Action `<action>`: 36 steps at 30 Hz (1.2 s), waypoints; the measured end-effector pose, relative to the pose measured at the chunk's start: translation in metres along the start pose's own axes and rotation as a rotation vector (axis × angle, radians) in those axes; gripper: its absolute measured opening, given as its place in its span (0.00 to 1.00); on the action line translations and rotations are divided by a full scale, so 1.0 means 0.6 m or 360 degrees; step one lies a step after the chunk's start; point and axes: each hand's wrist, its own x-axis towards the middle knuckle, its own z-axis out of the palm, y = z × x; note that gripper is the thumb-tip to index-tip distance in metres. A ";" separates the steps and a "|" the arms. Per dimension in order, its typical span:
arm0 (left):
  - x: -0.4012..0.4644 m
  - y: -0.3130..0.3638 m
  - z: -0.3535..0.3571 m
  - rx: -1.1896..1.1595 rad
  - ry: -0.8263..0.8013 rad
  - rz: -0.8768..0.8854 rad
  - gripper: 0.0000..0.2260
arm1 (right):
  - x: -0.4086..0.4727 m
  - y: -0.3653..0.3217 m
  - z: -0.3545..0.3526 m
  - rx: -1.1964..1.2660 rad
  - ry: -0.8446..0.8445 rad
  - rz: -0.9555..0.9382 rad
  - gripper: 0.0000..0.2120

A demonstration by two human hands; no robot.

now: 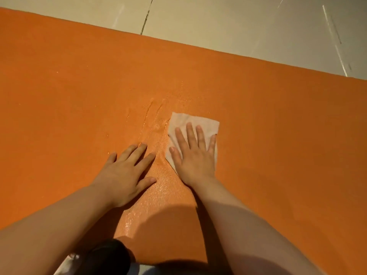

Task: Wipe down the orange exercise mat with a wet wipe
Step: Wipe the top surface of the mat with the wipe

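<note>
The left hand (127,173) lies flat on the orange exercise mat (268,135), palm down, its grip fully open: fingers straight and slightly spread, thumb angled out toward the wet wipe, holding nothing. It rests just to the left of the wet wipe (195,122), apart from it, with a strip of damp mat between the two.

The right hand (193,155) is also spread flat, its grip open with straight fingers pressing down on the wet wipe rather than curling round it. The palm and fingers cover the wipe's near half; the fingertips (188,126) stop short of its far edge, and the thumb lies on the wipe's left margin.

The wet wipe is a pale, whitish, roughly rectangular sheet lying flat against the mat, turned at an angle, with its far corners showing beyond the fingers and one corner peeking out to the left of the hand's heel.

To the left of the wipe and beyond it, the mat carries glistening wet streaks (153,114) and small shiny droplets; a sheen runs from the wipe back between the two forearms. The rest of the mat looks matte and finely textured.

Beyond the mat's far edge, well past the wipe, lies a pale tiled floor (218,22) with a dark grout line and light scuff marks. Near the bottom edge, between the forearms, sits a dark rounded shape (111,257) that cannot be identified.
</note>
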 end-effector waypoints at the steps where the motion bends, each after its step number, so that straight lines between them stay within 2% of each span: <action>1: -0.009 0.005 0.005 0.0011 0.0007 -0.0003 0.48 | -0.009 0.013 -0.002 -0.0016 -0.0007 -0.0034 0.29; 4: -0.044 0.002 0.033 -0.0002 0.0031 0.0039 0.47 | -0.044 0.087 -0.010 0.0044 0.0011 0.0151 0.30; 6: -0.069 -0.010 0.053 0.0141 0.0130 0.0113 0.39 | -0.083 0.148 -0.014 0.0091 0.0046 0.0481 0.30; 9: -0.098 -0.024 0.083 0.0214 0.0216 0.0051 0.30 | -0.149 0.209 -0.016 0.0100 0.0052 0.0867 0.31; 14: -0.124 -0.021 0.108 0.0153 0.0321 0.0046 0.29 | -0.178 0.180 0.001 0.0223 0.0121 0.1076 0.30; 17: -0.133 -0.020 0.116 0.0073 0.0321 0.0064 0.34 | -0.164 0.107 0.013 0.0158 0.0105 0.0929 0.30; 19: -0.141 -0.023 0.116 0.0012 0.0315 0.0091 0.41 | -0.162 0.044 0.028 0.0114 0.0068 0.0653 0.28; 21: -0.147 -0.028 0.121 -0.0026 0.0294 0.0105 0.45 | -0.175 -0.018 0.042 0.0102 0.0039 0.0376 0.30; 23: -0.158 -0.026 0.123 -0.0007 0.0342 0.0124 0.43 | -0.200 -0.061 0.053 0.0115 0.0059 0.0168 0.32; 26: -0.178 -0.025 0.133 0.0060 0.0184 0.0113 0.39 | -0.240 -0.061 0.069 0.0030 0.0068 -0.0107 0.28; 27: -0.184 -0.027 0.136 0.0072 0.0137 0.0093 0.37 | -0.249 -0.041 0.073 -0.0031 0.0090 -0.0114 0.27; 28: -0.187 -0.030 0.139 0.0062 0.0141 0.0067 0.34 | -0.259 -0.015 0.075 -0.0079 0.0096 -0.0030 0.28; 30: -0.192 -0.042 0.153 0.0038 0.0118 0.0050 0.33 | -0.285 0.046 0.069 -0.0115 0.0145 0.0326 0.31; 33: -0.193 -0.052 0.164 0.0034 0.0201 0.0145 0.32 | -0.320 0.094 0.058 0.0023 0.0069 0.0861 0.35; 36: -0.195 -0.055 0.158 0.0026 0.0227 0.0170 0.31 | -0.324 0.050 0.061 0.0175 0.0062 0.0977 0.35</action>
